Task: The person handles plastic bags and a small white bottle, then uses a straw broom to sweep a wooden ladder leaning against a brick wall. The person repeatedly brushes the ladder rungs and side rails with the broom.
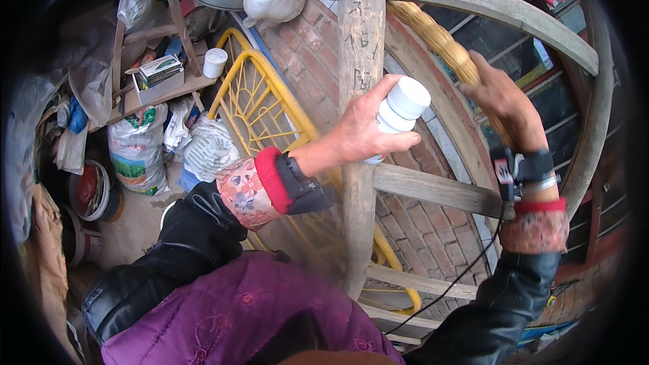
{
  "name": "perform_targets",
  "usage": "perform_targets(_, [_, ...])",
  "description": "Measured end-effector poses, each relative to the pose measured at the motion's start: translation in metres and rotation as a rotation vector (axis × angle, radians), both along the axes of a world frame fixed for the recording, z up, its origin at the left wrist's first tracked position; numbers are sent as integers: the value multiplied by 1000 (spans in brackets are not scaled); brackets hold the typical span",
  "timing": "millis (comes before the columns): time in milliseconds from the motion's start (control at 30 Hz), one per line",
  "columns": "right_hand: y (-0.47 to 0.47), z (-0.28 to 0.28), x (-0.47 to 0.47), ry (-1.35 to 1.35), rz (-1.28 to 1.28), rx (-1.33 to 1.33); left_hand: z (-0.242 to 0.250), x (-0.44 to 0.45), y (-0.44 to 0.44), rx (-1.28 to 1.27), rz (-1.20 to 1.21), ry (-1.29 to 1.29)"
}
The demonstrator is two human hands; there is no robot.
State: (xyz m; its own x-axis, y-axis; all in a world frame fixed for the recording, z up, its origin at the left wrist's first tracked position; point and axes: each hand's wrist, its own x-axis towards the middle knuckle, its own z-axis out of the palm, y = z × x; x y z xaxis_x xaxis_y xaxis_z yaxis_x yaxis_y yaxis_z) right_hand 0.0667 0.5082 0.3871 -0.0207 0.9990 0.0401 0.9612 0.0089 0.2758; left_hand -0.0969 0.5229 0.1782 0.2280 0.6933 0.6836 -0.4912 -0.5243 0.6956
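Observation:
My left hand point(362, 121) grips a white plastic bottle point(403, 104) with a white screw cap. The bottle is tilted, its cap up and to the right, in front of the side rail of a wooden ladder point(361, 30). My right hand point(502, 91), a little blurred, is wrapped around a golden bound straw bundle point(438, 40). This bundle runs slantwise from behind the ladder's rail, under an upper rung point(487, 5), down past my palm. Its lower end is hidden behind my right hand and wrist.
A yellow metal frame point(258, 91) leans beyond the ladder by a brick wall point(309, 50). To the left, a wooden bench point(187, 83) bears a white tub point(215, 62) and an open box point(159, 83). Sacks point(137, 152) and buckets point(88, 190) stand below. A black cable point(456, 284) hangs from my right wrist.

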Motion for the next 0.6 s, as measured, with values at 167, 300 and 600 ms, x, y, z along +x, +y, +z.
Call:
perform_targets(167, [-51, 17, 2, 104, -7, 115, 0, -1, -2, 10, -20, 19])
perform_targets(300, [-24, -5, -3, 270, 84, 156, 2, 1, -6, 5, 23, -5])
perform_targets(600, [13, -21, 4, -5, 56, 56, 3, 1, 2, -22, -14, -55])
